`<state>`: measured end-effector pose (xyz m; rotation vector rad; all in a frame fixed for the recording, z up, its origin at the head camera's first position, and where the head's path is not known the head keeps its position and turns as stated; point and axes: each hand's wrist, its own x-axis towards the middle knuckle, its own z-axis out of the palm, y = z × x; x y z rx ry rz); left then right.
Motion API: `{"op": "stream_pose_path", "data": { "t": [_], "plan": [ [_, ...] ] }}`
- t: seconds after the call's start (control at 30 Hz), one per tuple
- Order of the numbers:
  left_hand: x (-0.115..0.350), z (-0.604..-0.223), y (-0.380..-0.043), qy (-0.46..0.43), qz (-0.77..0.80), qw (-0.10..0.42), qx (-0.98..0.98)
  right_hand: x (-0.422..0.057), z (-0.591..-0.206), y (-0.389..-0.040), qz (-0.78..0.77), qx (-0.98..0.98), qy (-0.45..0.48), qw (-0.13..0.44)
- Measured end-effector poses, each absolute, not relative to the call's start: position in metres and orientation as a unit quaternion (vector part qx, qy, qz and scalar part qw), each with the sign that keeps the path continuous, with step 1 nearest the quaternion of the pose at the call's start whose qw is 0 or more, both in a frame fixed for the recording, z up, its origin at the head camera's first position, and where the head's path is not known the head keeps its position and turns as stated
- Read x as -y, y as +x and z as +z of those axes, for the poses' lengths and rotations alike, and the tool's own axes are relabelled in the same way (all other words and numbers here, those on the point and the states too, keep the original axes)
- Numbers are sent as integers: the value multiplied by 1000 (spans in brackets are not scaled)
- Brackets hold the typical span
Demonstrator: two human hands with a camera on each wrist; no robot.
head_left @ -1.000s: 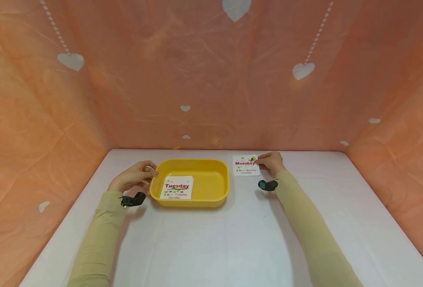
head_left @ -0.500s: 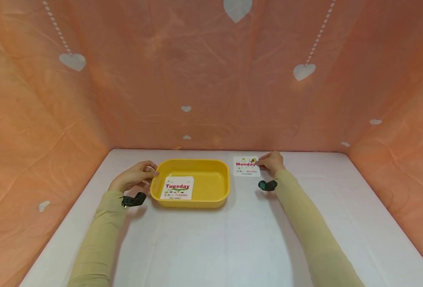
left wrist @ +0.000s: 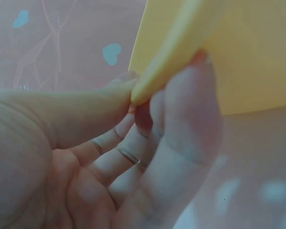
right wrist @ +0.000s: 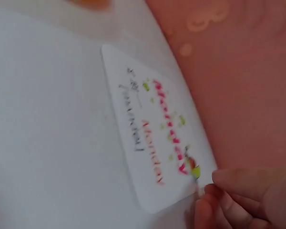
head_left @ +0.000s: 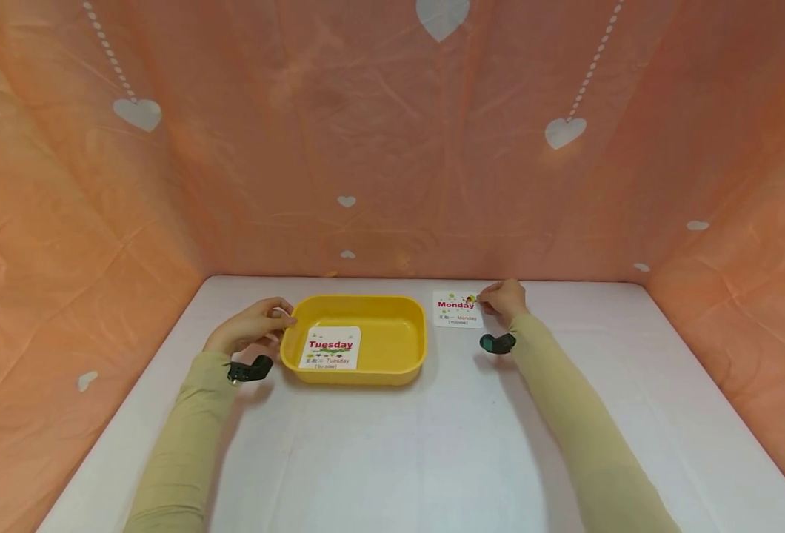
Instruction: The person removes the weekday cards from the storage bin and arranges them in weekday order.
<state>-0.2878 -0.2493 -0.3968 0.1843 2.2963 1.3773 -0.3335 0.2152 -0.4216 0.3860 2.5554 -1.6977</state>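
Observation:
My left hand (head_left: 252,326) pinches the left rim of a shallow yellow plastic tray (head_left: 395,348). In the left wrist view, the thumb is on one side of the rim and curled fingers (left wrist: 190,109) are on the other. Inside the tray, at the left, lies a white "Tuesday" flash card (head_left: 331,358). A white "Monday" flash card (head_left: 458,314) lies face up on the table to the tray's right. My right hand (head_left: 506,297) holds its right edge near the far corner, with thumb and curled fingers (right wrist: 207,214) together there in the right wrist view.
The white-covered table (head_left: 392,459) ends at the back against an orange cloth wall (head_left: 392,163) printed with hearts. Similar cloth hangs at both sides. A dark wrist camera (head_left: 252,369) sits on the left wrist, another wrist camera (head_left: 498,343) on the right.
My right fingertips have drawn back very slightly toward the right edge of the Monday card. The left hand, the tray and both cards look the same; the head view shifted a little.

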Motion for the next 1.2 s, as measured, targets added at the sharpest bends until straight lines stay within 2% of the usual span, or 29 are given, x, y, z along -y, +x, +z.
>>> {"op": "stream_pose_path", "data": {
  "t": [0.4,0.73,1.2],
  "plan": [
    [249,-396,-286,76,502,223,-832,-201,-384,-338,-610,-788,31,79],
    [248,-396,-287,62,493,229,-837,-176,-360,-331,-636,-767,0,87],
    [247,-396,-288,63,482,227,-844,-135,-343,-318,-654,-738,-90,141]
  ]
}}
